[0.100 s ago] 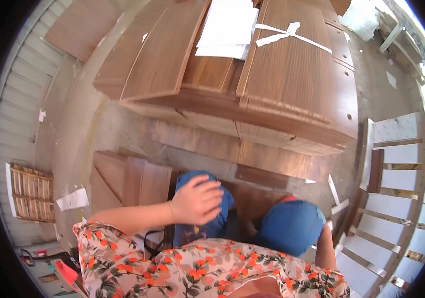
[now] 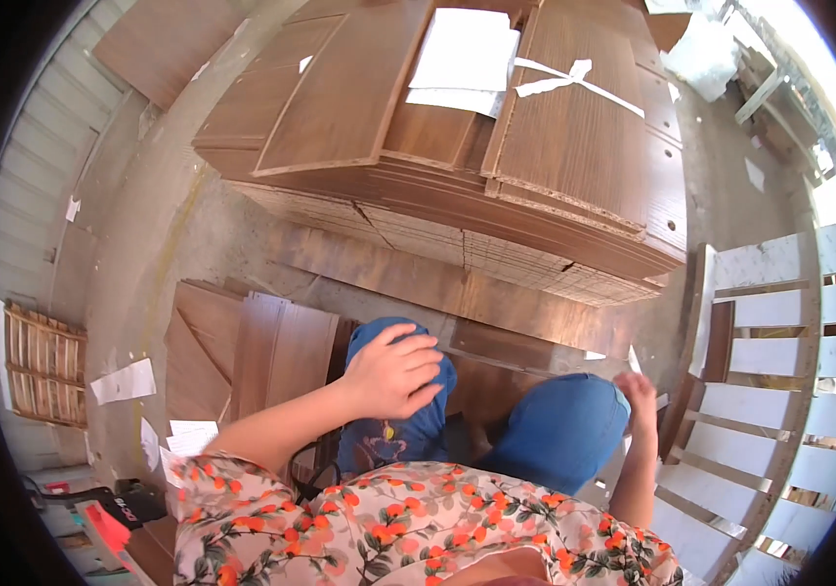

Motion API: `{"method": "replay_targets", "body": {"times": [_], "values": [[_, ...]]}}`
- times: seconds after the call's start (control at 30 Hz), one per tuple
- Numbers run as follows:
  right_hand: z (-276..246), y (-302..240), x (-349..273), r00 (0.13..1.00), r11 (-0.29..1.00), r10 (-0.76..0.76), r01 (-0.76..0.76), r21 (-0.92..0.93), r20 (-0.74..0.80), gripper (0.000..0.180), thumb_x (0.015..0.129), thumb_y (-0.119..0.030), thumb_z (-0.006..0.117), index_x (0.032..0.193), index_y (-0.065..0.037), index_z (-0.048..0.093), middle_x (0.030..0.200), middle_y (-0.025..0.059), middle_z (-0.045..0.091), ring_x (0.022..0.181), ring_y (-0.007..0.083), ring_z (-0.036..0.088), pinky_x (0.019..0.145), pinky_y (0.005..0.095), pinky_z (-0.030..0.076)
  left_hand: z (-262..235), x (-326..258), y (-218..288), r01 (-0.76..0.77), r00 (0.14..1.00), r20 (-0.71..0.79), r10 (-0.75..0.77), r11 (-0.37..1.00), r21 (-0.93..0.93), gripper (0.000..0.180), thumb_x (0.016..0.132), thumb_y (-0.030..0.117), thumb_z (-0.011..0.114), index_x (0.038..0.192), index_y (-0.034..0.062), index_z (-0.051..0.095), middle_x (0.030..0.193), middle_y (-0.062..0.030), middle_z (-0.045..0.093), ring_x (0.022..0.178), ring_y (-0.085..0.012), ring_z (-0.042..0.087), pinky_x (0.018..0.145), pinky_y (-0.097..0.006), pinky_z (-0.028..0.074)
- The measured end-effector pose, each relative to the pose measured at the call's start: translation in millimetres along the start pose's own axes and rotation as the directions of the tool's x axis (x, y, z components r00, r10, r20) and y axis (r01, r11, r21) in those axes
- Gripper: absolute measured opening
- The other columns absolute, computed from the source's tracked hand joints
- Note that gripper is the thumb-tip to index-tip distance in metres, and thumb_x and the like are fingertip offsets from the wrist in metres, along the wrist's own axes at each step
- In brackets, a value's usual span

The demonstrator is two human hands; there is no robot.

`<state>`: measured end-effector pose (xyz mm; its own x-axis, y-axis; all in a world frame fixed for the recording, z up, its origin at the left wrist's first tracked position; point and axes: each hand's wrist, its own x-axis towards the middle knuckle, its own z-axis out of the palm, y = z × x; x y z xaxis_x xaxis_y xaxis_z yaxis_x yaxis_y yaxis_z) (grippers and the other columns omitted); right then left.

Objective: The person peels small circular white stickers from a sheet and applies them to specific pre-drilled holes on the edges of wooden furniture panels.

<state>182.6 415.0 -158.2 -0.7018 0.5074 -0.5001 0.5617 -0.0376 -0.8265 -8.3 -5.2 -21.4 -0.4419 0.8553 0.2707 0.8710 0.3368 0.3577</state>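
My left hand [image 2: 396,373] is on or just over my left knee in blue jeans [image 2: 379,444], fingers a little bent and apart, with nothing in it. My right hand [image 2: 636,396] is raised at the outer side of my right knee [image 2: 569,430]. Its fingers look bent, but they are small and blurred, and I see no object there. Ahead of both knees, apart from my hands, is a big stack of brown wood-grain panels [image 2: 340,93]. White sheets [image 2: 462,54] lie on it, and a white strap [image 2: 574,76] is tied round some panels.
Brown boards [image 2: 286,347] lie by my left knee. On the right stands a slatted rack with pale panels [image 2: 765,352]. A small wooden crate [image 2: 46,363] and a white paper [image 2: 125,381] are on the left. A clear plastic bundle [image 2: 701,59] sits at the back right.
My right hand has come up from low beside the knee, where it was hidden, into view. My left hand has hardly moved. The whole view has shifted slightly.
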Motion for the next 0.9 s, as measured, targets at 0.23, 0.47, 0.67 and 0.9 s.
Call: {"method": "replay_targets", "body": {"times": [0.23, 0.47, 0.67, 0.9], "values": [[39.9, -161.2, -50.4, 0.922, 0.888, -0.348, 0.382, 0.255, -0.170, 0.021, 0.090, -0.019, 0.056, 0.097, 0.000, 0.060, 0.084, 0.0064, 0.064, 0.073, 0.0134, 0.060, 0.069, 0.0248, 0.047, 4.8, -5.9, 0.0, 0.093, 0.982, -0.148, -0.117, 0.982, -0.165, 0.017, 0.074, 0.027, 0.069, 0.078, 0.0104, 0.068, 0.082, -0.0037, 0.067, 0.091, -0.0207, 0.061, 0.089, -0.038, 0.041], [106.3, -203.0, -88.7, 0.782, 0.594, -0.528, 0.618, -0.514, 0.331, 0.020, 0.085, -0.019, 0.060, 0.095, -0.002, 0.064, 0.078, 0.0149, 0.066, 0.071, 0.0217, 0.064, 0.067, 0.0312, 0.050, -81.4, 61.6, -56.5, 0.045, 0.848, -0.507, -0.155, 0.974, -0.223, 0.011, 0.078, 0.016, 0.062, 0.073, 0.0069, 0.063, 0.076, -0.0098, 0.065, 0.073, -0.0282, 0.060, 0.068, -0.039, 0.047], [96.3, -177.0, -88.4, 0.884, 0.472, -0.300, 0.463, -0.750, 0.358, 0.021, 0.081, -0.021, 0.061, 0.090, -0.002, 0.065, 0.076, 0.0206, 0.064, 0.074, 0.0345, 0.063, 0.069, 0.0383, 0.050, -122.7, 173.3, -139.6, 0.172, 0.904, -0.405, -0.137, 0.984, 0.052, 0.017, 0.077, 0.011, 0.060, 0.091, 0.0035, 0.064, 0.090, -0.0136, 0.064, 0.092, -0.0297, 0.059, 0.080, -0.038, 0.047], [89.2, -169.8, -93.8, 0.921, 0.537, -0.291, 0.382, -0.752, 0.260, 0.025, 0.080, -0.024, 0.062, 0.089, -0.001, 0.066, 0.079, 0.0198, 0.065, 0.075, 0.0350, 0.063, 0.070, 0.0394, 0.050, -99.3, 228.5, -172.0, 0.298, 0.954, -0.186, -0.235, 0.816, 0.495, 0.030, 0.073, 0.003, 0.052, 0.102, 0.0028, 0.060, 0.107, -0.0185, 0.060, 0.105, -0.0299, 0.055, 0.086, -0.041, 0.044]]}}
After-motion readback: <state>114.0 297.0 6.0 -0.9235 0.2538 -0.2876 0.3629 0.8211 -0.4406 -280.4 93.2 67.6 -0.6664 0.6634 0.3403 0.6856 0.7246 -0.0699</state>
